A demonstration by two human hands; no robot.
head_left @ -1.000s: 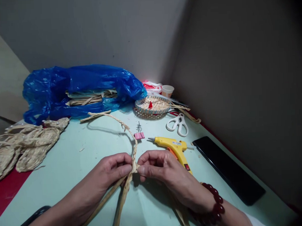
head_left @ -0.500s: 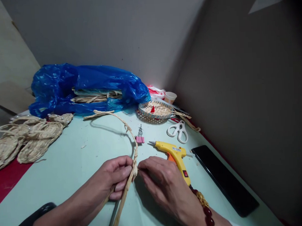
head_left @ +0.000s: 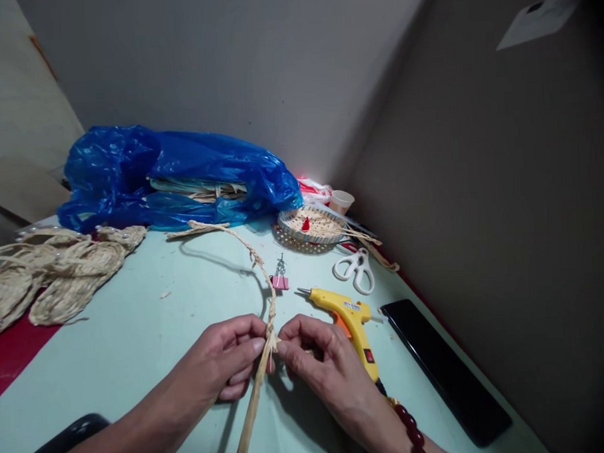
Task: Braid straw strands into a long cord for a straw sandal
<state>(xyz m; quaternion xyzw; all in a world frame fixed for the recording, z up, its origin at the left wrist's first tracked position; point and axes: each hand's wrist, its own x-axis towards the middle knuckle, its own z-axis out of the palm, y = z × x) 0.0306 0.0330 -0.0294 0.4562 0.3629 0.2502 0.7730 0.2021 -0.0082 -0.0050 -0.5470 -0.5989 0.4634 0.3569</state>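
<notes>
A braided straw cord (head_left: 274, 296) curves from the back of the table towards me, its long flat strands (head_left: 253, 405) running down to the lower edge of the view. My left hand (head_left: 240, 356) is closed, pinching the cord between thumb and fingers at the lower end of the braid. Just to the right, my right hand (head_left: 320, 359) is closed too, its thumb and forefinger pinching a short strand end that sticks out of the braid. A pink binder clip (head_left: 280, 282) lies beyond the hands, close beside the cord.
Right of my hands lie a yellow glue gun (head_left: 348, 308), white-handled scissors (head_left: 354, 269) and a black phone-like slab (head_left: 446, 370). Farther back are a shallow woven basket (head_left: 307, 236), a paper cup (head_left: 341, 201) and a blue plastic bag (head_left: 218, 150). Woven straw slippers (head_left: 76, 276) are at left.
My right hand has turned slightly, and its thumb now shows pressed against the forefinger at the strand end. My left hand keeps its hold. The view has shifted a little.
</notes>
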